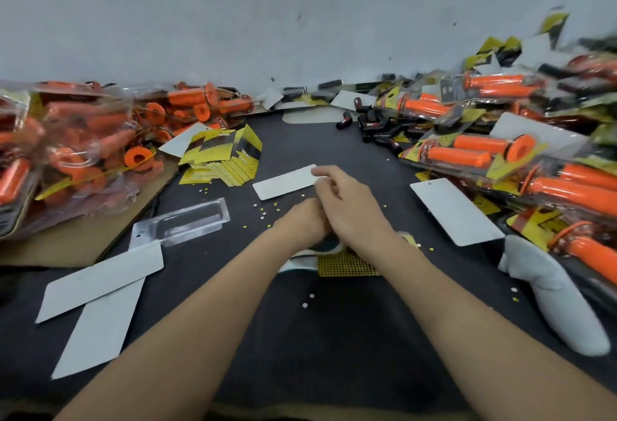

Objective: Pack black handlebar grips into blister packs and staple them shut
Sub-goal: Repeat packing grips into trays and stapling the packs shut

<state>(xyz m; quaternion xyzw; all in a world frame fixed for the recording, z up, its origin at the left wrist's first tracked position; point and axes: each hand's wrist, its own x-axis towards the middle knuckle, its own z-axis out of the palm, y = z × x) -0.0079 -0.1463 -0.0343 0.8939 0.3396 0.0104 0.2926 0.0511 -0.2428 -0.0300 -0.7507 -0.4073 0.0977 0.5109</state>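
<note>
My left hand (302,223) and my right hand (349,202) are close together at the middle of the dark mat, the right partly covering the left. The left hand's fingers are curled and what they hold is hidden. Blurred fingertips of the right hand reach the near corner of a white backing card (283,183); I cannot tell if they pinch it. Under my wrists lies a yellow printed card (347,265) with a pack beneath it. Loose black handlebar grips (370,125) lie in a heap at the back. An empty clear blister (187,223) sits to the left.
Bags of orange grips (83,153) are heaped on the left, and packed orange grips (521,160) on the right. A stack of yellow cards (223,160) stands at the back left. More white cards (100,290) (455,213) lie on both sides. A white cloth-covered object (554,293) lies near right.
</note>
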